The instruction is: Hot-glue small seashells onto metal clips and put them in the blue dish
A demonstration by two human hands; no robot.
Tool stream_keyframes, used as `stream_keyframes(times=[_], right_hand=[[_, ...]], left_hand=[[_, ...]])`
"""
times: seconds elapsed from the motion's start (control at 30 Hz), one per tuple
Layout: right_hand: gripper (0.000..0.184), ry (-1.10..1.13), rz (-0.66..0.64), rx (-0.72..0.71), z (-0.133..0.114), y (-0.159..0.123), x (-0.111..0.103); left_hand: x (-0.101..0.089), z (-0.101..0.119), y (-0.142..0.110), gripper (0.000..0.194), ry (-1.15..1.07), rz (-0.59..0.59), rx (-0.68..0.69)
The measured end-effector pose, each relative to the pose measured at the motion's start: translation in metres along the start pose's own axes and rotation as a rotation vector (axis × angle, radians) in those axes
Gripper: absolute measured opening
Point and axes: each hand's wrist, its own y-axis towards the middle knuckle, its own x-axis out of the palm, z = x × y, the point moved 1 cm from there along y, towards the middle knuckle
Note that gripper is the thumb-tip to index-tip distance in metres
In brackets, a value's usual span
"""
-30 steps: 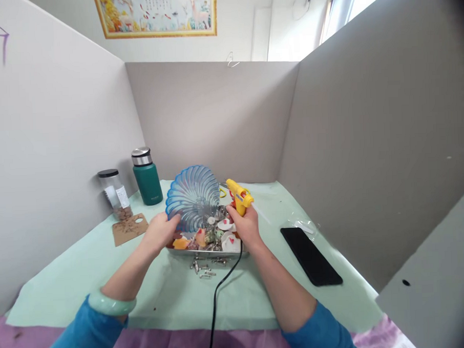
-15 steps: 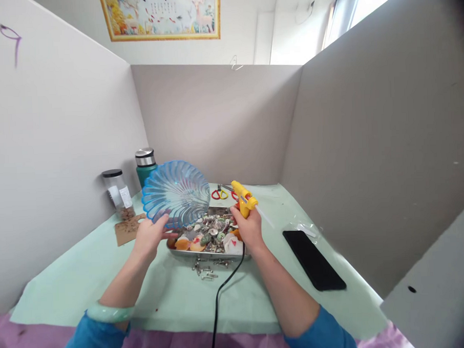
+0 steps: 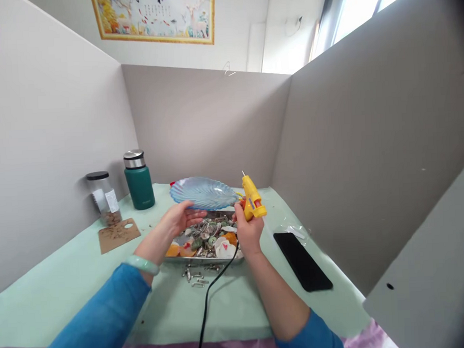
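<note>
My left hand (image 3: 183, 218) grips the near left edge of a blue, shell-shaped clear dish (image 3: 205, 193), its thumb on top and fingers beneath. The dish is held nearly level above a metal tray (image 3: 201, 260) filled with small buttons, charms and metal bits. In my right hand (image 3: 249, 232) is a yellow glue gun (image 3: 252, 196), nozzle pointing up and away, with a clear glue stick out of its back. A black cord (image 3: 207, 303) runs from it toward me. The dish's right end reaches close to the glue gun; whether they touch I cannot tell.
A green bottle (image 3: 139, 185), a lidded jar (image 3: 104, 200) and a brown card (image 3: 118, 235) stand or lie at the left. Small metal pieces (image 3: 196, 275) lie before the tray. On the right is a black phone-like slab (image 3: 303, 260) near clear plastic wrapping (image 3: 294, 230). Grey panels enclose the table.
The dish has tipped from upright, its face toward me, to nearly flat, and moved right with my left hand. The glue gun stays in my right hand, its nozzle now pointing more upward.
</note>
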Motion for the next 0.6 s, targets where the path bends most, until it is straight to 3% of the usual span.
stream_keyframes(times=[0.13, 0.3, 0.43, 0.6], right_hand=[[0.029, -0.003, -0.027, -0.09, -0.019, -0.004, -0.002], [0.028, -0.01, 0.016, -0.179, -0.036, -0.003, -0.014], [0.024, -0.062, 0.032, -0.205, -0.041, 0.005, -0.026], [0.024, -0.083, 0.042, -0.201, -0.036, 0.012, -0.036]], left_hand=[[0.049, 0.007, 0.035, 0.023, 0.22, -0.107, -0.04], [0.098, 0.003, 0.076, 0.033, 0.547, -0.079, -0.037], [0.12, 0.001, 0.101, 0.035, 0.767, -0.076, 0.016], [0.125, -0.005, 0.115, 0.033, 0.955, -0.093, 0.195]])
